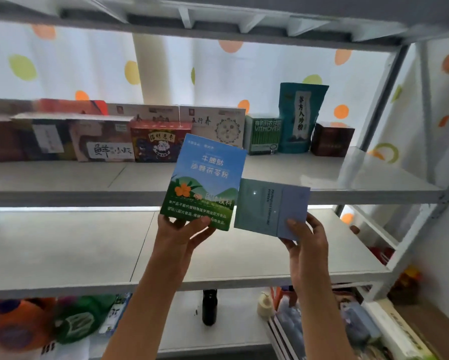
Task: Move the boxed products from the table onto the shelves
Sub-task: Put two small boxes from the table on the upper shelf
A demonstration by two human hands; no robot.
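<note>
STATE: left hand (184, 231) grips blue-green box (205, 181) by its bottom edge; right hand (305, 236) pinches pale blue box (271, 207) at a lower corner | POSITION: both boxes raised before shelf (309, 175) above hands | RISK: low grips allow tipping; boxes may strike shelf edge or topple the boxed row (161, 141) beyond.

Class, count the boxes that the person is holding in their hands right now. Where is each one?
2. The blue-green box is held at its bottom edge by the left hand. The pale blue box is held at its lower right corner by the right hand. Neither is on a shelf yet.
</note>
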